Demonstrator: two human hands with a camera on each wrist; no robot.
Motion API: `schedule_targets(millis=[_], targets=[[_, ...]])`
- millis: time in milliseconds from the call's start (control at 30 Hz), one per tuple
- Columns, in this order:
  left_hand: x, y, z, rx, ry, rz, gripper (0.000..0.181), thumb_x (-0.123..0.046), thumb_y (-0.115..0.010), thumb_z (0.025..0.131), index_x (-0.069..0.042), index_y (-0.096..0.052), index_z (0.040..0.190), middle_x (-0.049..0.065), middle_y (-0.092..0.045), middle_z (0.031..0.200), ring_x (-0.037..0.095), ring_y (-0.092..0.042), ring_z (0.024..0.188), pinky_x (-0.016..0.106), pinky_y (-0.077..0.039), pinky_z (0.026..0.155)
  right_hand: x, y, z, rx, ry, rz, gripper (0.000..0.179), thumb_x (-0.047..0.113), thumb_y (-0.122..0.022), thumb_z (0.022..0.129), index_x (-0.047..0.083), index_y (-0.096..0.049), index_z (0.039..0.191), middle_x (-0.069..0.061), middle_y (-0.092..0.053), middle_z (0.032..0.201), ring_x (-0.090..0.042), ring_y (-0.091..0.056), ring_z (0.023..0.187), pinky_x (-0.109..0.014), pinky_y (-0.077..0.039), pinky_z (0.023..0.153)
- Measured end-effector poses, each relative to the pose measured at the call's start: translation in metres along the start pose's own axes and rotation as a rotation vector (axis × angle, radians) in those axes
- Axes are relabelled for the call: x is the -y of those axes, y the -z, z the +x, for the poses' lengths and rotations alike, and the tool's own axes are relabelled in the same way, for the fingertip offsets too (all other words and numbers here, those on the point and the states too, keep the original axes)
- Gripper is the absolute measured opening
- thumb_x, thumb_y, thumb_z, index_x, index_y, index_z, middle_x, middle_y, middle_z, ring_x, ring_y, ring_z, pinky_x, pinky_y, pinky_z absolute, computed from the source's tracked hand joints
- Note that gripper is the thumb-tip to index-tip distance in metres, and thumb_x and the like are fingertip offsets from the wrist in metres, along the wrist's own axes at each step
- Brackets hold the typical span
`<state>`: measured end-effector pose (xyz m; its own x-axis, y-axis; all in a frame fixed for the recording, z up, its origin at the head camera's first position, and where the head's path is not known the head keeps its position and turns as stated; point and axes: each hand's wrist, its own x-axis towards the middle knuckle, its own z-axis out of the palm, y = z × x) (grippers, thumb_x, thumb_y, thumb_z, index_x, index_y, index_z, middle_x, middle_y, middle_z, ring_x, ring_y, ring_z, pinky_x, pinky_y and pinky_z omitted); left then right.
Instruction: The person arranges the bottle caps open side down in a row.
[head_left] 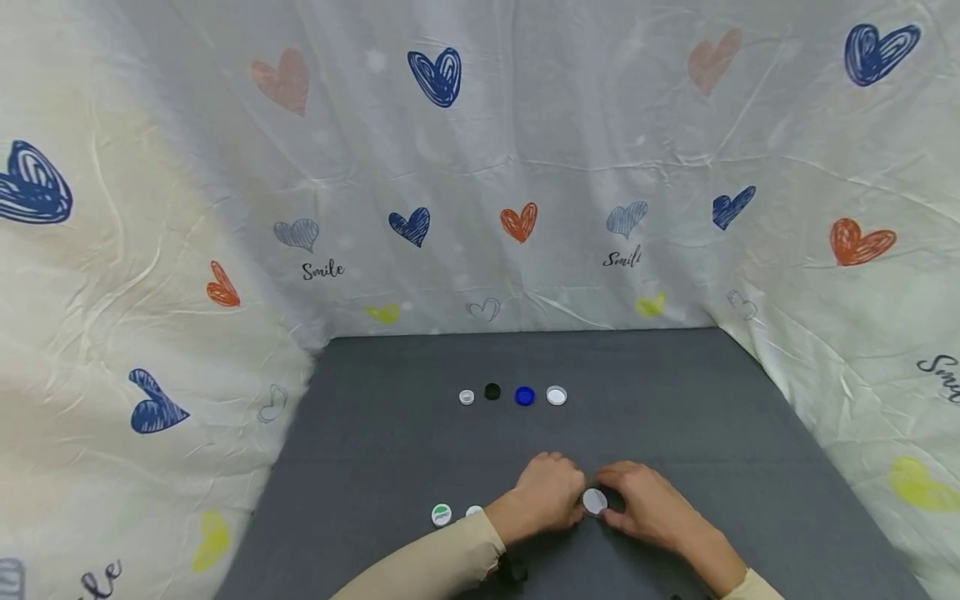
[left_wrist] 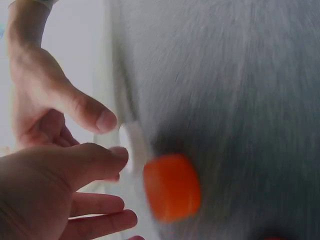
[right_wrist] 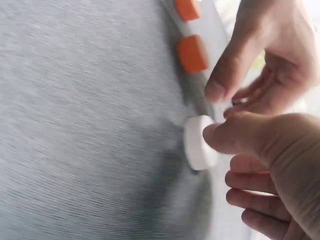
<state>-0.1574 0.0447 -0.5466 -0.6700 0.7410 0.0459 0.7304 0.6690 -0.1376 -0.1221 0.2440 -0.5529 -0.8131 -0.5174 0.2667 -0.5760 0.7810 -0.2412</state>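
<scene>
My right hand (head_left: 648,508) has its thumb and forefinger about the edge of a round white lid (head_left: 595,502), low over the grey table. In the right wrist view the right thumb lies against this white lid (right_wrist: 198,144), which stands on edge to the camera. My left hand (head_left: 543,492) is just to its left, knuckles up. The left wrist view has the left thumb and fingers (left_wrist: 97,210) parted, with no object seen between them. Beyond them an orange-sided cap (left_wrist: 172,187) appears blurred in front of the white lid.
Farther back stand a small white cap (head_left: 467,397), a black cap (head_left: 492,391), a blue cap (head_left: 525,396) and a white ring-like cap (head_left: 557,395). A white-and-green topped cap (head_left: 442,514) and another white-topped cap (head_left: 474,510) lie left of the left forearm. A heart-printed curtain (head_left: 480,167) surrounds the table.
</scene>
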Motion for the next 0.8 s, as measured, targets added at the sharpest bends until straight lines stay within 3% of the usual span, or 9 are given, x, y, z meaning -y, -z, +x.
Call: schedule_targets(millis=[133,400,633,800], targets=[[0.020,0.009,-0.005,-0.040,0.026,-0.037,0.030,-0.055,-0.075,0.083,-0.027,-0.067,0.073,-0.009,-0.067,0.078,0.014,-0.062,0.076,0.032,-0.050,0.069,0.000,0.010,0.012,-0.010,-0.009,-0.025,0.039,0.027,-0.085,0.077,0.010,-0.074,0.110,-0.001,-0.073,0.109,-0.020,-0.068,0.104,-0.044,-0.056,0.087],[0.066,0.031,-0.017,-0.144,0.076,-0.038,0.032,-0.052,-0.078,0.082,-0.021,-0.072,0.091,-0.006,-0.069,0.081,0.017,-0.067,0.076,0.035,-0.055,0.066,0.004,0.020,0.049,-0.043,0.052,-0.038,0.045,0.033,-0.083,0.081,0.009,-0.072,0.117,-0.004,-0.073,0.115,-0.025,-0.068,0.109,-0.045,-0.055,0.092],[0.112,0.043,-0.028,-0.136,0.147,-0.038,0.040,-0.052,-0.079,0.082,-0.018,-0.072,0.102,-0.003,-0.071,0.090,0.017,-0.069,0.080,0.035,-0.058,0.065,0.010,0.026,0.089,-0.063,0.106,-0.050,0.047,0.034,-0.083,0.083,0.010,-0.072,0.121,-0.005,-0.072,0.120,-0.025,-0.066,0.114,-0.046,-0.053,0.096],[0.139,0.045,-0.038,-0.116,0.228,-0.076,0.048,-0.049,-0.079,0.082,-0.015,-0.073,0.116,0.000,-0.074,0.105,0.019,-0.071,0.090,0.037,-0.059,0.074,0.014,0.020,0.118,-0.076,0.138,-0.064,0.046,0.034,-0.083,0.082,0.010,-0.072,0.120,-0.006,-0.072,0.119,-0.026,-0.067,0.113,-0.047,-0.053,0.096]])
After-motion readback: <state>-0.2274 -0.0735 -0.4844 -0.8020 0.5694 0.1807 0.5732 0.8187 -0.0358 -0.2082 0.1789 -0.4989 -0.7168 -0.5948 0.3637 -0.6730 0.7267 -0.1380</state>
